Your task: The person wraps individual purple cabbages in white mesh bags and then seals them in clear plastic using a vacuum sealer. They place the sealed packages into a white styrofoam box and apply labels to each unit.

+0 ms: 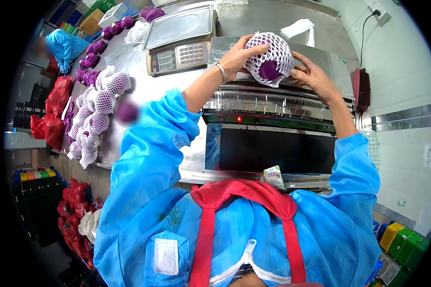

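Note:
A red cabbage [270,70] in a white foam net sleeve [264,45] sits above the front of a film-wrapping machine [273,104]. Bare purple leaf shows through the sleeve's opening, which faces me. My left hand [239,57] grips the cabbage from the left, thumb across the net on top. At its right side, my right hand [310,75] has thumb and fingertips against the net. Below the hands lie the machine's clear film, a small red light [239,119] and a black plate [276,150].
A weighing scale [179,28] stands to the left of the machine. Several netted cabbages [104,102] and bare ones [89,60] line the steel table. White paper [297,28] lies behind; a brush [362,89] hangs at right. A person in blue [66,46] is at far left, near red bags [58,95].

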A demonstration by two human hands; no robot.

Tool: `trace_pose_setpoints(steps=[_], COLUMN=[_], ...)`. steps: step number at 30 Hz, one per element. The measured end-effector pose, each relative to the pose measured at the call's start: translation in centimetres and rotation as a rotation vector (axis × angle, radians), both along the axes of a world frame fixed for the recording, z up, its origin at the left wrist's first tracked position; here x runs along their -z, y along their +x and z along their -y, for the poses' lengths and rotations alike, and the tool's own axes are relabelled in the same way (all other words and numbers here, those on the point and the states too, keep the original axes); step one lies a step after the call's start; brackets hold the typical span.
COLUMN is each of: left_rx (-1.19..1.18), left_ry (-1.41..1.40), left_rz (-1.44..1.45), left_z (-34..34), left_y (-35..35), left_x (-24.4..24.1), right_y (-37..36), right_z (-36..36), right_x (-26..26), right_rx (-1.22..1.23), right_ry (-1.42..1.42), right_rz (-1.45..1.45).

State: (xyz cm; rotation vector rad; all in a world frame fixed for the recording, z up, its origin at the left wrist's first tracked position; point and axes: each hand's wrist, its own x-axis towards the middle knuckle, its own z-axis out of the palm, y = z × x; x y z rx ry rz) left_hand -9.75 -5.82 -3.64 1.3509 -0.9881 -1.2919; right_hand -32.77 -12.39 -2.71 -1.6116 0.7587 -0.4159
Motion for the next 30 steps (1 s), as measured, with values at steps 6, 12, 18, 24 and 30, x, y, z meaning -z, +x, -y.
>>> trace_pose_setpoints(steps=[6, 12, 18, 24, 30], left_rx=[0.02, -0.17, -0.06, -0.111, -0.192], left_ry=[0.039, -0.524, -0.646, -0.633, -0.216], left_rz=[-0.325, 0.693, 0.562, 0.069, -0.007], left_z=[0.7, -0.3, -1.8, -3.8, -5.0], left_y=[-1.4, 0.0, -0.5, -0.4, 2.7], left_x=[0.8, 2.4, 0.5, -1.0, 1.3], right_y=[-0.1, -0.9, 1.1, 0.9, -2.0], right_z=[-0.3, -1.5, -2.1, -2.1, -2.0], right_x=[-1.0, 0.5, 1.5, 0.2, -0.2], right_rx=[0.022, 0.106, 0.283, 0.367, 0.3], right_ry=[-0.196, -0.249, -0.774, -0.612, -0.116], right_rz=[0.033, 0.013, -0.047, 0.195, 0.29])
